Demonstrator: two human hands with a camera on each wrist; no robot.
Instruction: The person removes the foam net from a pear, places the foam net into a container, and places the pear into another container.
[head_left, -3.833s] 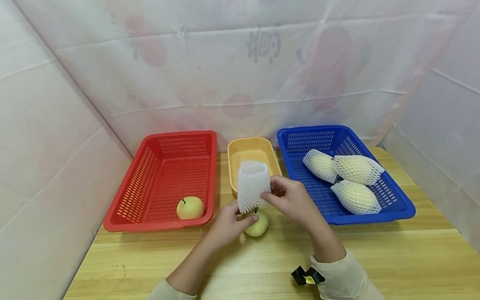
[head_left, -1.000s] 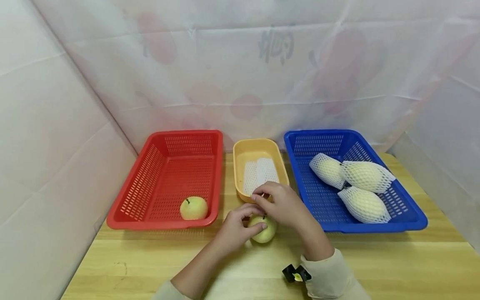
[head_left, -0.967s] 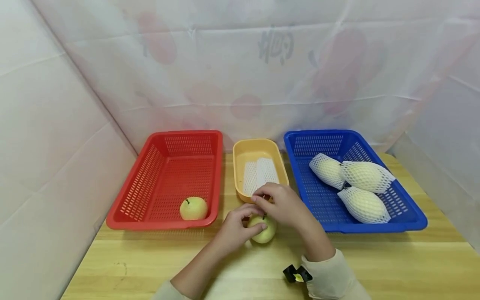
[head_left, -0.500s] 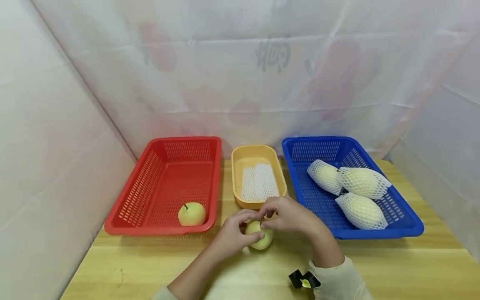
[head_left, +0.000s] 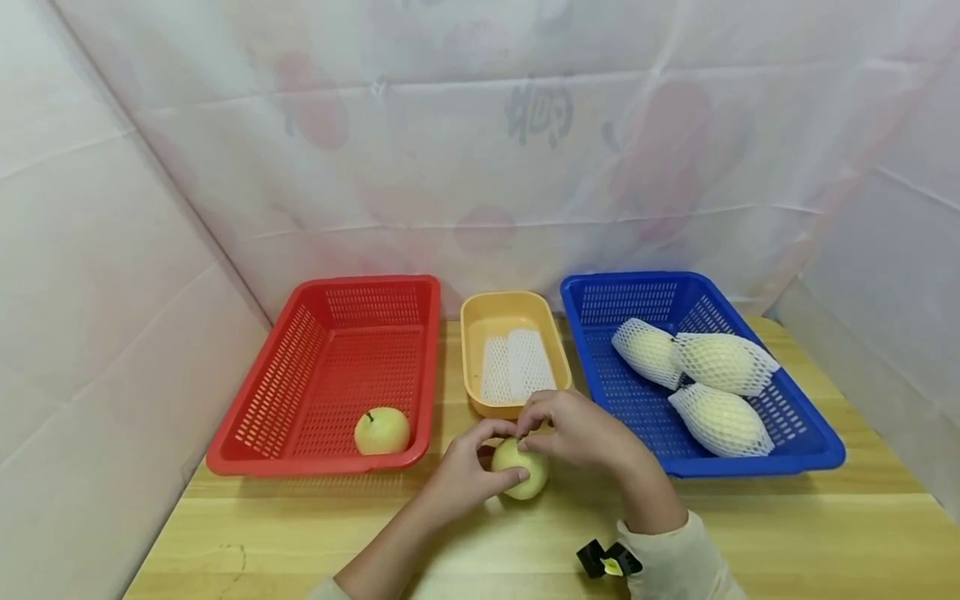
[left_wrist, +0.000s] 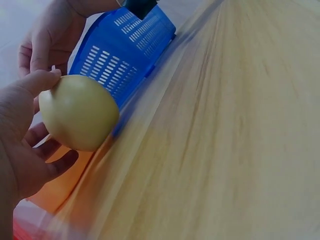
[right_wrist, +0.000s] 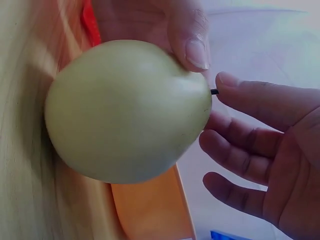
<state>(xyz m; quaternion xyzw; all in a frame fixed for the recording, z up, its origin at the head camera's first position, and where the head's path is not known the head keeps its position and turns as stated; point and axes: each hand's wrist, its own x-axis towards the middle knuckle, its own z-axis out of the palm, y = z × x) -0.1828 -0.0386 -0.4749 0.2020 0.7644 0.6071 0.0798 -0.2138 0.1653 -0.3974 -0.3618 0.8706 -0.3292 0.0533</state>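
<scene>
Near the middle of the table stands a yellow-green pear (head_left: 522, 477), stem up. My left hand (head_left: 467, 473) holds it from the left, thumb on the near side and fingers behind, as the left wrist view also shows. Over the top, my right hand (head_left: 576, 430) has its thumb and forefinger at the pear's short dark stem (right_wrist: 214, 92), pinching it. The other right fingers are loosely bent beside the pear. White foam net sleeves (head_left: 517, 367) lie flat in the yellow tray (head_left: 480, 310) just behind the hands.
A red basket (head_left: 322, 463) on the left holds one bare pear (head_left: 382, 431). The blue basket (head_left: 738, 465) on the right holds three pears in foam nets (head_left: 722, 419). A cloth wall (head_left: 420, 167) stands behind the table (head_left: 247, 533).
The foam sleeve both hands held 3.8 s ago is no longer in them; sleeves now lie in the tray. The left hand has taken the pear, and the right fingers have come down to its stem.
</scene>
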